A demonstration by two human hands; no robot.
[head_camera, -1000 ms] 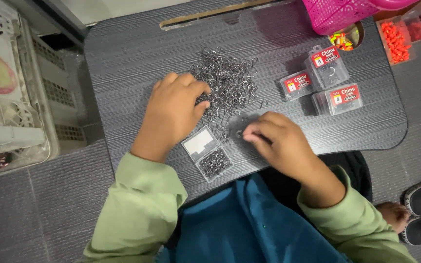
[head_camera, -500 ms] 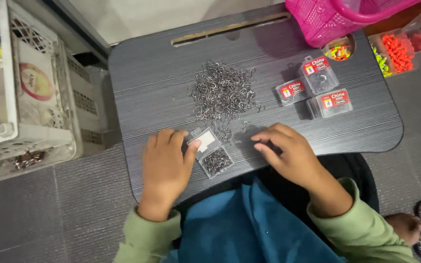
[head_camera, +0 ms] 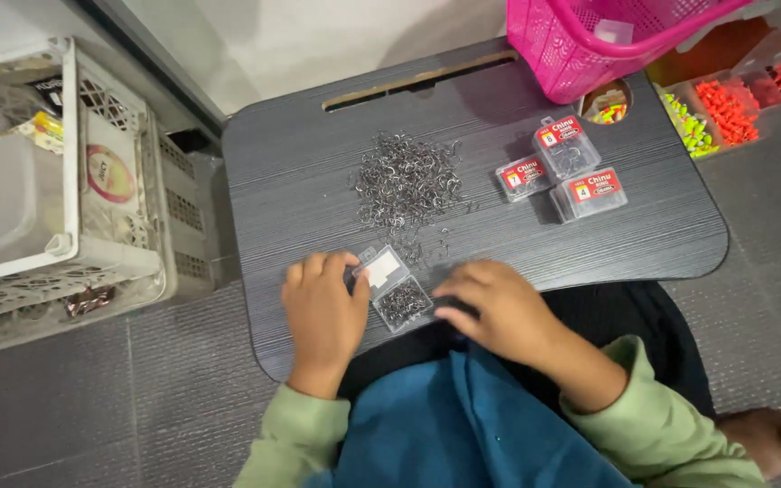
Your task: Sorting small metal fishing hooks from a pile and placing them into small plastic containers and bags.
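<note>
Both hands had slid down from the hook pile to the near edge of the table (head_camera: 318, 145). My left hand (head_camera: 325, 316) lay flat beside the small clear box (head_camera: 392, 287), its fingers (head_camera: 361, 287) touching the open lid, not clamped on it. My right hand (head_camera: 497, 312) rested on the other side, fingers curled together; I could not tell if they pinched anything. Farther up the table sat the pile of little metal hooks (head_camera: 406, 181).

Dark lap table (head_camera: 300, 163) with hook pile (head_camera: 406, 181), small plastic boxes (head_camera: 560, 164)
</note>
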